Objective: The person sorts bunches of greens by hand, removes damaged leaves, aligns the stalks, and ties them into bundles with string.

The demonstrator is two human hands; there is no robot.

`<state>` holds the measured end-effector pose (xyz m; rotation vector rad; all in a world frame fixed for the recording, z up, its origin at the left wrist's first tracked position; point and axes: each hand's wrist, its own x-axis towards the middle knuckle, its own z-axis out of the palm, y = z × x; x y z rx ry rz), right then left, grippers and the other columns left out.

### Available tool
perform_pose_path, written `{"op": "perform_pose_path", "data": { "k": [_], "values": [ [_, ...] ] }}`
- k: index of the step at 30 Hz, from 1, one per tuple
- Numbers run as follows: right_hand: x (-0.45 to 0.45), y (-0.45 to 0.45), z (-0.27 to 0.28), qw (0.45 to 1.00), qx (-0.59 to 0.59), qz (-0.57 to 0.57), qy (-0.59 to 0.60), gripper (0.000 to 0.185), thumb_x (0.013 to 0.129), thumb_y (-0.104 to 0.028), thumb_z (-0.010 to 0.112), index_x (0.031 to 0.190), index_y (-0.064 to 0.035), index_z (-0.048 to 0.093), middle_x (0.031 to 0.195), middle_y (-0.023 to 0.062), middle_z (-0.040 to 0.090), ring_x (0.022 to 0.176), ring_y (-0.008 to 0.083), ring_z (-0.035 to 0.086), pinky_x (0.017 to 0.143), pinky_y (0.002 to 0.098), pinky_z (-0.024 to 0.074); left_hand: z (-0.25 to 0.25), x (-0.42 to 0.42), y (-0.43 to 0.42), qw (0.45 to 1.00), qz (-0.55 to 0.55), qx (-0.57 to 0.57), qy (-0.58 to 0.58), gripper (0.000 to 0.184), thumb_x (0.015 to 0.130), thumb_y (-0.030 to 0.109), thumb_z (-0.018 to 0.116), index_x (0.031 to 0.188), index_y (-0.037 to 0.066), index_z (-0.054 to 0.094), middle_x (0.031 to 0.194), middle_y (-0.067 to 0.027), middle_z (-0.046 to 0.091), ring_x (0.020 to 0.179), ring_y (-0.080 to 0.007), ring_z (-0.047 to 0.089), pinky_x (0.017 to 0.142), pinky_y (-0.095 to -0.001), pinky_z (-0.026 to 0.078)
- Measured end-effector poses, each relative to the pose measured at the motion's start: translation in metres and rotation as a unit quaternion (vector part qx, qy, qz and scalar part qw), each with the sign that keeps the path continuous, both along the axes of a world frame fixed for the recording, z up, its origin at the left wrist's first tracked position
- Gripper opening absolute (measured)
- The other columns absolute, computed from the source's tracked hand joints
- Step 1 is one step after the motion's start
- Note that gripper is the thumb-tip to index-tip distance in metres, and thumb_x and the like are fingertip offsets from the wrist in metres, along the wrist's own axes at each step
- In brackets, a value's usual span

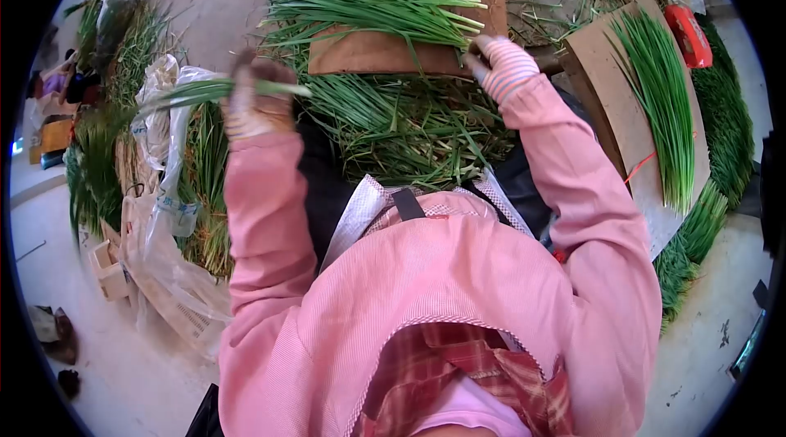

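Observation:
My left hand (255, 93), smeared a little by motion, is closed round a small bunch of green chives (201, 92). Their pale cut ends point right and the leaf tips trail left. My right hand (494, 60), in a striped cuff, has its fingers curled at the pale ends of a larger pile of chives (377, 5). Whether it pinches a stalk there is too small to make out. That pile lies crosswise on a brown board (360, 56) in front of me. Loose leaves and trimmings (417, 126) are heaped between my legs, below the board.
On the right, a tilted cardboard sheet (594, 52) bears a neat chive bundle (659, 101), with a red object (688, 36) beside it. More chives (725, 110) lie beyond. Plastic bags (176, 150) and further greens (205, 191) are on the left.

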<state>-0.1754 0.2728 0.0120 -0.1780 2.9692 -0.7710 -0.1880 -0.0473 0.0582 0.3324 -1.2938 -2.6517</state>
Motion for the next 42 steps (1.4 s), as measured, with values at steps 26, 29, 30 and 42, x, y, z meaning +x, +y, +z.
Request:
{"op": "perform_pose_path", "data": {
  "k": [26, 29, 30, 42],
  "values": [
    [0.066, -0.014, 0.004, 0.809, -0.478, -0.237, -0.248, 0.027, 0.081, -0.037, 0.054, 0.082, -0.0098, 0.053, 0.056, 0.0013, 0.052, 0.038, 0.0095, 0.043, 0.035, 0.0223, 0.0334, -0.052, 0.104, 0.096, 0.92, -0.169, 0.116, -0.335, 0.024, 0.079, 0.026, 0.06, 0.1, 0.016, 0.053, 0.069, 0.001, 0.052, 0.046, -0.0086, 0.042, 0.038, -0.021, 0.034],
    [0.091, -0.037, 0.008, 0.798, -0.51, -0.18, -0.266, 0.025, 0.082, -0.033, 0.053, 0.081, -0.0081, 0.053, 0.055, 0.0018, 0.051, 0.04, 0.0113, 0.044, 0.038, 0.0226, 0.0345, -0.057, 0.105, 0.097, 0.917, -0.166, 0.07, -0.357, 0.024, 0.077, 0.022, 0.063, 0.097, 0.015, 0.054, 0.068, 0.0015, 0.053, 0.042, -0.0075, 0.041, 0.035, -0.0194, 0.03],
    [0.095, -0.039, 0.002, 0.789, -0.516, -0.182, -0.278, 0.024, 0.082, -0.032, 0.053, 0.081, -0.0082, 0.053, 0.056, 0.0018, 0.051, 0.04, 0.0113, 0.044, 0.038, 0.0226, 0.0347, -0.061, 0.104, 0.095, 0.916, -0.165, 0.068, -0.36, 0.024, 0.077, 0.022, 0.063, 0.097, 0.015, 0.054, 0.068, 0.0015, 0.053, 0.042, -0.0075, 0.041, 0.035, -0.0194, 0.03],
    [0.112, -0.067, 0.0, 0.97, -0.19, 0.128, -0.086, 0.019, 0.073, -0.015, 0.059, 0.088, -0.0028, 0.054, 0.068, 0.0112, 0.056, 0.061, 0.0227, 0.052, 0.058, 0.0301, 0.043, -0.068, 0.062, 0.103, 0.911, -0.225, -0.173, -0.301, 0.042, 0.065, 0.027, 0.072, 0.096, 0.009, 0.05, 0.069, -0.002, 0.055, 0.046, -0.012, 0.046, 0.035, -0.0244, 0.032]
  ]
}}
